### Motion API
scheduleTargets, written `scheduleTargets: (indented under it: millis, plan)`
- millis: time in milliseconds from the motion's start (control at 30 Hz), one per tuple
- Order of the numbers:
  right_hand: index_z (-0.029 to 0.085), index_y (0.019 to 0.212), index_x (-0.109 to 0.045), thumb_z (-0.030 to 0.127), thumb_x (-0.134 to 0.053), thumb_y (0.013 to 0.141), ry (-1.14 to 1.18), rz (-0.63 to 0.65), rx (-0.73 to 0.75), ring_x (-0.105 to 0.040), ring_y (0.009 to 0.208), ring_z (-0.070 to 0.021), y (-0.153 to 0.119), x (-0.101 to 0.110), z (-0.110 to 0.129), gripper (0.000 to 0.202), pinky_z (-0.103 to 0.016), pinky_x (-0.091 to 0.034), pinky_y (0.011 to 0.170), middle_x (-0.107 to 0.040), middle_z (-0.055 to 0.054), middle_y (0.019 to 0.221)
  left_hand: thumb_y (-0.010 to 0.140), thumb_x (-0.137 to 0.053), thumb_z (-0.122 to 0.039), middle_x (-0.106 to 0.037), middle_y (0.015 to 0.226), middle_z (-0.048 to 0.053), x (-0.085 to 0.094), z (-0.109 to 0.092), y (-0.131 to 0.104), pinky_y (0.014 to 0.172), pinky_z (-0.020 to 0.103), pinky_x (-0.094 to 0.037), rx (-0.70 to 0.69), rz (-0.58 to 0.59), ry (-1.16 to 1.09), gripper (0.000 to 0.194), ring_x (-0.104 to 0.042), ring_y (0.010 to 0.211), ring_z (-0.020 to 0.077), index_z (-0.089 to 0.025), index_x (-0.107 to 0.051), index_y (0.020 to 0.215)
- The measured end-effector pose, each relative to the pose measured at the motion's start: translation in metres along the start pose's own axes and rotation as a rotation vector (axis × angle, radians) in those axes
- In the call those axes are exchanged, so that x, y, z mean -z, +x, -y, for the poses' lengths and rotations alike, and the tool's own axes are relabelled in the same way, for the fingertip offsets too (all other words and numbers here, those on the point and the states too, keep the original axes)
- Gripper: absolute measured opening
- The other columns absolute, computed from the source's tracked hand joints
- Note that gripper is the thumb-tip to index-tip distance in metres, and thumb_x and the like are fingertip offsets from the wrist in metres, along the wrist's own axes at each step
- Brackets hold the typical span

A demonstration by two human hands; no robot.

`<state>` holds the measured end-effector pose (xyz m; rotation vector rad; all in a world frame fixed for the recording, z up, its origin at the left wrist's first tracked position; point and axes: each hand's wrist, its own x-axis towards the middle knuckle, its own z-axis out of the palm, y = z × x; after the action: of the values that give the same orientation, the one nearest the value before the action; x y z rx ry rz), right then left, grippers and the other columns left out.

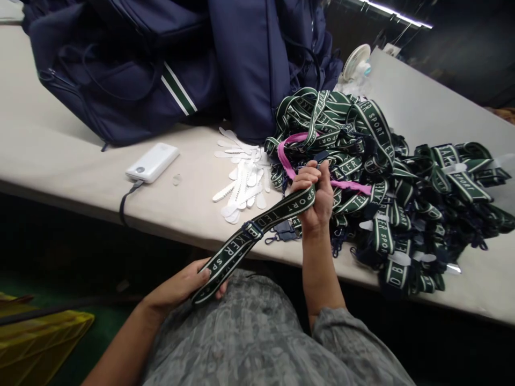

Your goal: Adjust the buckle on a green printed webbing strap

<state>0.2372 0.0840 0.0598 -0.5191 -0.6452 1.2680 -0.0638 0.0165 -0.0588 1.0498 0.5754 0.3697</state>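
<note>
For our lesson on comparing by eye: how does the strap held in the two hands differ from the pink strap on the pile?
The held strap is dark green with white lettering; the pink strap is plain pink. The held strap is stretched fairly straight between the left hand and right hand; the pink strap lies looped over the strap pile, partly hidden. Both are narrow, flat bands.

Green woven strap [257, 228], white edge stripes, white lettering "TED BAKER SPORT". Stretched taut, running diagonally from lower left near lap up to right over table edge. Dark slider buckle at mid-length. Upper end doubled over in grip, merging into heap of matching straps [386, 182] on table.
</note>
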Motion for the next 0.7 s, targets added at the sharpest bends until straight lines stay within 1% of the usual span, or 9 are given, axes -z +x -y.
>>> scheduleTargets:
  millis: [100,200,333,400,433,467,567,633,700]
  plan:
    - [0.026,0.081,-0.063,0.048,-0.062,0.092,0.051,0.091,0.011,-0.037,0.047,-0.0116,0.002,0.003,0.000,0.025,-0.022,-0.039,0.045,-0.042,0.007,0.055,0.085,-0.053,-0.070,-0.067,0.083,0.012,-0.006,0.001,0.004,0.072,0.028,-0.047,0.007,-0.040,-0.047,0.061,-0.060,0.073,0.0195,-0.010,-0.066,0.095]
    - [0.027,0.080,-0.064,0.052,-0.058,0.093,0.131,0.217,-0.013,-0.035,0.044,-0.0131,0.007,0.006,0.007,0.029,-0.024,-0.036,0.042,-0.041,0.007,0.049,0.085,-0.055,-0.068,-0.066,0.080,0.010,-0.009,-0.001,0.006,0.069,0.026,-0.045,0.041,-0.085,-0.063,0.059,-0.058,0.071,0.0187,-0.011,-0.067,0.094]
    - [0.026,0.085,-0.065,0.058,-0.051,0.095,0.312,0.505,-0.066,-0.036,0.042,-0.0113,0.011,0.005,0.010,0.036,-0.023,-0.035,0.042,-0.045,0.007,0.049,0.085,-0.067,-0.052,-0.069,0.084,0.008,-0.007,-0.001,0.009,0.068,0.024,-0.044,0.133,-0.150,0.033,0.041,-0.059,0.074,0.0184,-0.013,-0.072,0.098]
    - [0.025,0.089,-0.064,0.061,-0.048,0.096,0.334,0.601,-0.101,-0.035,0.040,-0.0098,0.009,-0.003,0.005,0.040,-0.022,-0.035,0.042,-0.045,0.008,0.049,0.084,-0.070,-0.044,-0.071,0.090,0.008,-0.005,-0.003,0.012,0.072,0.026,-0.047,0.121,-0.181,0.137,0.033,-0.062,0.078,0.0199,-0.014,-0.074,0.099]
    - [0.025,0.089,-0.064,0.062,-0.046,0.096,0.328,0.625,-0.115,-0.034,0.040,-0.0092,0.007,-0.008,0.001,0.042,-0.022,-0.034,0.041,-0.044,0.008,0.048,0.083,-0.071,-0.042,-0.072,0.091,0.007,-0.004,-0.005,0.015,0.073,0.027,-0.047,0.100,-0.180,0.188,0.031,-0.062,0.080,0.0207,-0.015,-0.074,0.099]
    - [0.025,0.089,-0.063,0.064,-0.045,0.096,0.318,0.636,-0.123,-0.033,0.039,-0.0087,0.004,-0.014,-0.004,0.044,-0.021,-0.033,0.041,-0.042,0.009,0.047,0.082,-0.072,-0.040,-0.073,0.092,0.007,-0.005,-0.009,0.017,0.073,0.027,-0.048,0.080,-0.163,0.230,0.030,-0.063,0.080,0.0211,-0.016,-0.075,0.100]
    - [0.025,0.084,-0.061,0.068,-0.043,0.094,0.256,0.611,-0.137,-0.029,0.037,-0.0081,-0.004,-0.033,-0.016,0.048,-0.019,-0.031,0.039,-0.033,0.010,0.044,0.081,-0.073,-0.036,-0.074,0.094,0.007,-0.013,-0.029,0.024,0.074,0.027,-0.049,0.009,-0.021,0.276,0.032,-0.064,0.083,0.0221,-0.016,-0.074,0.107]
    - [0.025,0.082,-0.060,0.071,-0.043,0.092,0.170,0.555,-0.146,-0.029,0.037,-0.0082,-0.005,-0.044,-0.021,0.050,-0.019,-0.032,0.039,-0.031,0.010,0.044,0.084,-0.069,-0.035,-0.074,0.094,0.007,-0.025,-0.046,0.025,0.075,0.027,-0.050,-0.056,0.051,0.298,0.029,-0.064,0.084,0.0220,-0.016,-0.074,0.105]
    - [0.025,0.082,-0.059,0.070,-0.046,0.092,0.075,0.458,-0.160,-0.031,0.038,-0.0081,-0.002,-0.049,-0.021,0.048,-0.018,-0.033,0.039,-0.032,0.010,0.046,0.090,-0.063,-0.035,-0.074,0.089,0.007,-0.039,-0.059,0.021,0.073,0.027,-0.050,-0.117,0.059,0.356,0.023,-0.065,0.079,0.0209,-0.017,-0.074,0.098]
